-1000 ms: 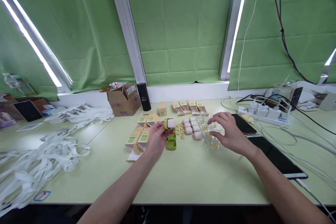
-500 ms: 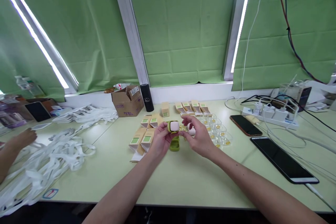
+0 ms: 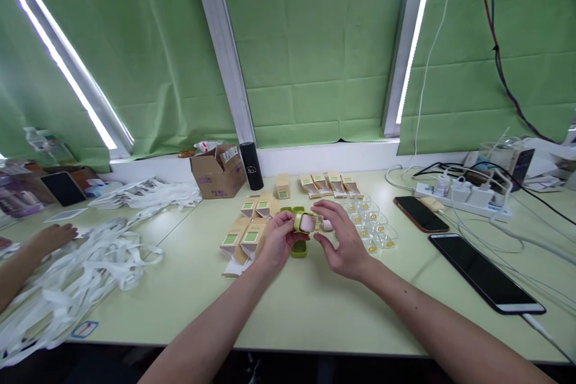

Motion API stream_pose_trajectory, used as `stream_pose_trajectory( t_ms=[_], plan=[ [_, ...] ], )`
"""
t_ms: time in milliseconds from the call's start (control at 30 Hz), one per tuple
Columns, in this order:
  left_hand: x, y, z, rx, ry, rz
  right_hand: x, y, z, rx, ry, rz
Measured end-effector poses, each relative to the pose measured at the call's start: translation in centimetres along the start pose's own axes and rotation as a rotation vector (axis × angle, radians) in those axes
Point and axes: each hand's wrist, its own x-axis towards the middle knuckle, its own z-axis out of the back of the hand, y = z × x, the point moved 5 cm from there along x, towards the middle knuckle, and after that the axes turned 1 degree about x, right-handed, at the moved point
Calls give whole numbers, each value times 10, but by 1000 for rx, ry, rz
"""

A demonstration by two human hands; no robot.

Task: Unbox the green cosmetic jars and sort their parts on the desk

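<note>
My left hand (image 3: pixel 278 240) grips a small green open-fronted case (image 3: pixel 297 221) with a rounded pale pink block (image 3: pixel 308 223) in it. Facing it from the right, my right hand (image 3: pixel 341 239) is open, thumb and fingers curved apart, with nothing seen between them. Below the held case, a green tray-like piece (image 3: pixel 299 249) lies on the table, partly behind my left fingers. Another pale pink piece (image 3: pixel 327 225) shows behind my right hand. Beside that hand stand several clear plastic cups (image 3: pixel 373 228) with yellow centres.
Kraft-paper boxes with green labels (image 3: pixel 252 237) stand left of my hands, more (image 3: pixel 330 185) behind. A cardboard carton (image 3: pixel 218 177) and black cylinder (image 3: pixel 251 166) are at the back. White straps (image 3: pixel 99 276) lie near another person's hand (image 3: pixel 56 237). Phones (image 3: pixel 488 273) and a power strip (image 3: pixel 463 198) sit right.
In my left hand the green case has turned and shifted slightly right, its pink block now tilted. My right fingers have spread. The other person's hand has moved right, away from a pale card.
</note>
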Motion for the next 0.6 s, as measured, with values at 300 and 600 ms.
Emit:
stream_pose_trajectory(
  t_ms=[300,600],
  plan=[
    [-2,7,0,80,7,110,-3,-4,-8,-91,86,153],
    [-1,-1,0,251,-64,-44,-3,-10,-9,-180,90,81]
  ],
)
